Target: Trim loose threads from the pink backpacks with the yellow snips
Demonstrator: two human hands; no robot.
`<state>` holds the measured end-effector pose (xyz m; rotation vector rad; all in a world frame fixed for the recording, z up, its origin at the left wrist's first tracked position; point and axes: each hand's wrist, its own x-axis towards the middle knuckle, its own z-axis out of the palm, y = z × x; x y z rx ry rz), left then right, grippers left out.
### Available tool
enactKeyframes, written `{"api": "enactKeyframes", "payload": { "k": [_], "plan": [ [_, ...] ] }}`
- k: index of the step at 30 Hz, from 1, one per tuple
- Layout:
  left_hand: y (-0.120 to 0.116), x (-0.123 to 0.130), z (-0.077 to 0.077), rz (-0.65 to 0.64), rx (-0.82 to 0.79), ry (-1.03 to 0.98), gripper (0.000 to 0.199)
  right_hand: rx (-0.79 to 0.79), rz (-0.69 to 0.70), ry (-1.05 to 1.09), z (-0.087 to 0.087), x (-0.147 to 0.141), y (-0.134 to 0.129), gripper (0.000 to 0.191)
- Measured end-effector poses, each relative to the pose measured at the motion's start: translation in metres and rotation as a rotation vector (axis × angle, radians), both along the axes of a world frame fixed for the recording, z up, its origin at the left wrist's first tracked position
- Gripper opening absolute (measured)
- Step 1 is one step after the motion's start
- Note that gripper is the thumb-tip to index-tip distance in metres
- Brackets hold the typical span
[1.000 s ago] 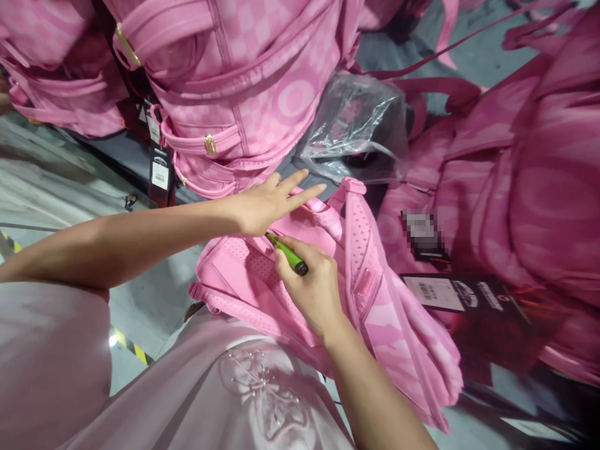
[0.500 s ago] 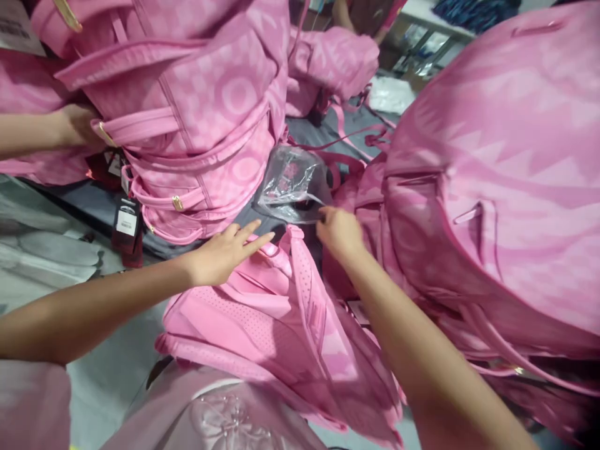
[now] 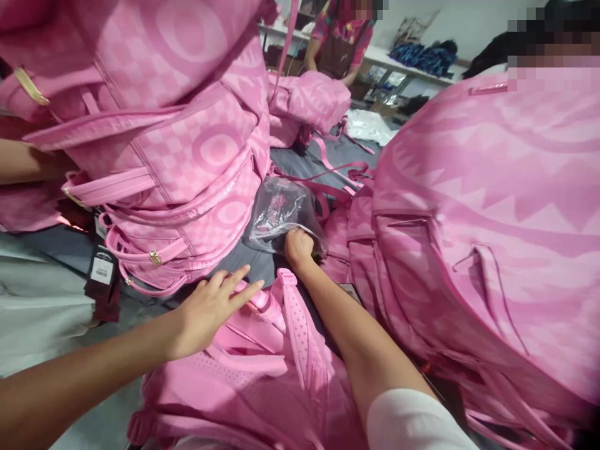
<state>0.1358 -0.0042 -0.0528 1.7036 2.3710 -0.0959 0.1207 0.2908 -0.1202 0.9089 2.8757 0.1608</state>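
A pink backpack [image 3: 225, 381] lies in front of me, with its perforated back panel and shoulder straps facing up. My left hand [image 3: 210, 306] rests over its top edge, fingers stretched and apart. At the mouth of a clear plastic bag [image 3: 267, 215], my right hand [image 3: 299, 247] is closed, fingers curled down out of sight. Whatever it holds is hidden. Small pink pieces show through the plastic. The pink shoulder strap [image 3: 300, 331] stands up between my two arms.
Stacked pink checkered backpacks [image 3: 201, 150] rise at the left, with hang tags [image 3: 103, 272] dangling. A large pink backpack [image 3: 492, 219] fills the right. Another person's arm [image 3: 28, 162] reaches in at far left. A person [image 3: 340, 44] stands at the back. The table cover [image 3: 300, 164] is dark grey.
My right hand has moved left and down, from beside the plastic bag's right edge to its mouth. My left hand stays on the backpack. The camera view has tilted up.
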Motion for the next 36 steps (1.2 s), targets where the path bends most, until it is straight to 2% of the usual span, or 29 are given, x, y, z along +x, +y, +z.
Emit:
{"api": "enactKeyframes", "payload": {
  "k": [6,11,15,17,19,21,23,25,27,29,31,34,36],
  "plan": [
    [0.0,0.0,0.001,-0.006,-0.016,0.009,0.113,-0.007,0.144,-0.009,-0.004,0.02,-0.007,0.042],
    [0.0,0.0,0.003,-0.007,0.02,-0.03,0.111,-0.059,0.098,-0.046,0.0,0.024,-0.02,0.037],
    [-0.005,-0.002,0.004,-0.023,0.066,-0.047,0.107,-0.063,0.03,0.027,0.025,0.038,-0.022,0.034],
    [-0.008,-0.004,0.007,-0.014,0.094,-0.099,0.102,-0.134,-0.008,0.183,0.046,0.053,-0.025,0.032],
    [-0.011,-0.004,0.015,-0.011,0.15,-0.212,0.092,-0.237,0.02,0.417,0.067,0.074,-0.033,0.032],
    [-0.012,-0.001,0.028,0.042,0.325,-0.344,0.071,-0.236,0.188,0.665,0.086,0.1,-0.048,0.031],
    [-0.011,0.008,0.043,0.188,0.613,-0.499,0.043,-0.128,0.465,0.846,0.1,0.125,-0.066,0.031],
    [-0.007,0.021,0.056,0.338,0.805,-0.752,0.036,-0.048,0.717,0.919,0.108,0.147,-0.087,0.031],
    [-0.004,0.032,0.061,0.379,0.781,-1.074,0.032,-0.044,0.868,0.914,0.111,0.163,-0.106,0.031],
    [-0.006,0.041,0.058,0.366,0.743,-1.211,0.021,-0.096,0.926,0.863,0.111,0.176,-0.122,0.032],
    [-0.014,0.045,0.05,0.403,0.838,-1.03,0.013,-0.2,0.853,0.852,0.114,0.187,-0.135,0.035],
    [-0.031,0.05,0.035,0.474,1.009,-0.659,0.013,-0.505,0.496,0.93,0.122,0.202,-0.15,0.035],
    [-0.04,0.056,0.028,0.471,1.071,-0.622,0.015,-0.742,0.292,0.886,0.129,0.209,-0.158,0.031]
  ]
}}
